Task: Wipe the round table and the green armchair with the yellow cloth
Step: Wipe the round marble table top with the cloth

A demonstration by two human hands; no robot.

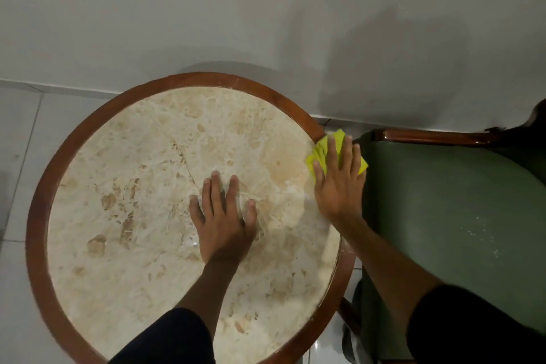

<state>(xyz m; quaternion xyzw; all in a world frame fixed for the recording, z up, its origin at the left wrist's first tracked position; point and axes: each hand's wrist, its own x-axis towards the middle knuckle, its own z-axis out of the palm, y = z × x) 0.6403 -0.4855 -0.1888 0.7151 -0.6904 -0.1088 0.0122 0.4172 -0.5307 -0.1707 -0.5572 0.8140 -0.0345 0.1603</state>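
Note:
A round table [38, 233] with a brown wooden rim and a beige marble top fills the lower left. My left hand [221, 218] lies flat on the marble near the middle, fingers spread, holding nothing. My right hand [339, 183] presses flat on the folded yellow cloth [320, 150] at the table's right rim. The cloth overhangs the rim toward the green armchair [449, 215], whose seat sits right beside the table. My palm hides part of the cloth.
A pale wall [266, 8] runs behind the table and chair. White floor tiles [17, 133] show at the left. The chair's wooden armrest [428, 136] runs along the wall side. White specks dot the green seat at the right.

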